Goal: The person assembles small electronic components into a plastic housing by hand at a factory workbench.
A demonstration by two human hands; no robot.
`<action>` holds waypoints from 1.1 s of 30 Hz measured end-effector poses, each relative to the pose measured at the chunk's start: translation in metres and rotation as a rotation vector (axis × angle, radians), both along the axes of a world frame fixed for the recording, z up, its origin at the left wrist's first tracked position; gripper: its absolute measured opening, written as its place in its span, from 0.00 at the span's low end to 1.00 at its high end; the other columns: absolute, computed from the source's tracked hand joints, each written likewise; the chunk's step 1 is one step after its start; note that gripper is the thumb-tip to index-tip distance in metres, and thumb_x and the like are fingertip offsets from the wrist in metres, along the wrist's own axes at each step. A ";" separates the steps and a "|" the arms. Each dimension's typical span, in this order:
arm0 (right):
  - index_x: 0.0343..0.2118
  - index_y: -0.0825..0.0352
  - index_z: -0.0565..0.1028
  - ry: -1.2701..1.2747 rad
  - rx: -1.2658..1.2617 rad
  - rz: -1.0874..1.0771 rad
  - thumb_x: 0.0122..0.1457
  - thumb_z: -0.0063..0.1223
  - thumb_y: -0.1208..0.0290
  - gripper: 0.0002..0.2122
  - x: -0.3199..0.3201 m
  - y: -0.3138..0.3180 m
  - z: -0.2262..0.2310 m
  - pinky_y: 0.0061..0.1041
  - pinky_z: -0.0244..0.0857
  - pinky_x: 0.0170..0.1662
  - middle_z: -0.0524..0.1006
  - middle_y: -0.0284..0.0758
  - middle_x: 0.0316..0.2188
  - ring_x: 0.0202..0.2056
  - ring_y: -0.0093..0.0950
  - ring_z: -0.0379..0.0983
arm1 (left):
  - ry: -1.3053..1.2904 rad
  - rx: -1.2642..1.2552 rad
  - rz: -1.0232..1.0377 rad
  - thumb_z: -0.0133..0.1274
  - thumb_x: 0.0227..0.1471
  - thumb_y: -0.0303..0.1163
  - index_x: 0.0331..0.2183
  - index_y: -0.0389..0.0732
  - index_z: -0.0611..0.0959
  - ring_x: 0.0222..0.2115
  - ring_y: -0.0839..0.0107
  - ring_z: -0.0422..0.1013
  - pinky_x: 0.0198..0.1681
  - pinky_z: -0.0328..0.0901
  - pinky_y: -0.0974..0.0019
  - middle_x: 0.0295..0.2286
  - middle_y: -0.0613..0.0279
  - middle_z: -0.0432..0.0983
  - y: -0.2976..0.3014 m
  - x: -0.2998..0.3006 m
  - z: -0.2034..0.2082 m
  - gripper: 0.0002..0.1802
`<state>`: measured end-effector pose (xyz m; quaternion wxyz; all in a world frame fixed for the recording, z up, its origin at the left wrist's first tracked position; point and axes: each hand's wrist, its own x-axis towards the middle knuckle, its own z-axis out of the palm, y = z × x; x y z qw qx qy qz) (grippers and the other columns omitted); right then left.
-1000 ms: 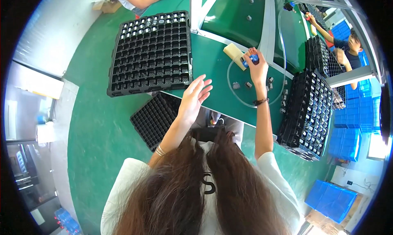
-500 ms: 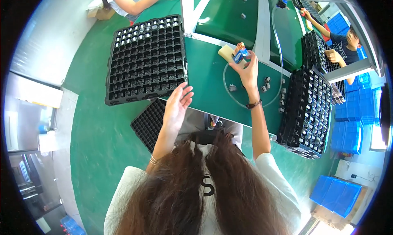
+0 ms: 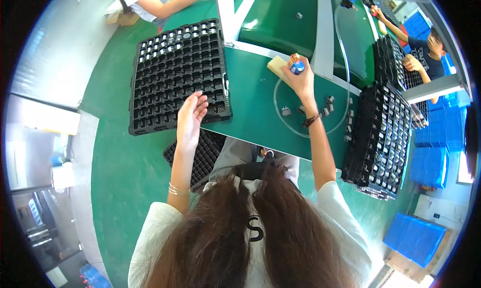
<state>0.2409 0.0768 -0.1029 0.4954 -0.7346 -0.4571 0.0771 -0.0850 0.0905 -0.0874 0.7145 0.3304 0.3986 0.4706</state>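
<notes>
My right hand (image 3: 300, 81) is raised over the green bench and grips a small blue tool with a copper-coloured tip (image 3: 295, 64), right beside a yellow sponge block (image 3: 276, 66). My left hand (image 3: 191, 116) hovers with fingers apart at the near edge of a large black compartment tray (image 3: 175, 72) on the left; nothing is in it. Several small grey parts (image 3: 326, 105) lie on the bench inside a loop of clear hose (image 3: 280, 118), just right of my right wrist.
A stack of black trays (image 3: 381, 137) holding parts stands at the right edge of the bench. Another black tray (image 3: 198, 157) sits lower, by my knees. Other people work at the top left (image 3: 150, 2) and top right (image 3: 423, 52). Blue crates (image 3: 413, 238) stand on the floor at right.
My left hand slid left from the bench middle to the big tray's near edge. My right hand, still holding the blue tool, moved up and left toward the sponge.
</notes>
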 end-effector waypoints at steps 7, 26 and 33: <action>0.23 0.71 0.75 0.075 -0.237 -0.058 0.41 0.61 0.54 0.20 0.082 0.089 -0.008 0.23 0.64 0.30 0.75 0.34 0.20 0.23 0.21 0.70 | 0.920 0.741 0.356 0.50 0.48 0.32 0.35 0.35 0.76 0.25 0.73 0.70 0.32 0.64 0.71 0.25 0.60 0.74 0.149 0.000 -0.001 0.12; 0.26 0.66 0.74 -0.235 -0.006 -0.234 0.42 0.57 0.54 0.18 0.150 0.197 -0.034 0.37 0.64 0.31 0.75 0.44 0.21 0.27 0.43 0.72 | 0.927 0.567 0.255 0.56 0.43 0.34 0.24 0.33 0.77 0.22 0.70 0.73 0.27 0.68 0.70 0.23 0.54 0.75 0.232 -0.002 0.009 0.13; 0.26 0.68 0.73 -0.032 0.328 -0.176 0.43 0.61 0.60 0.16 0.145 0.173 -0.027 0.26 0.64 0.31 0.74 0.33 0.23 0.26 0.29 0.71 | 0.035 0.101 -0.137 0.48 0.51 0.31 0.45 0.36 0.71 0.28 0.78 0.70 0.34 0.69 0.77 0.30 0.62 0.73 0.133 0.047 0.029 0.18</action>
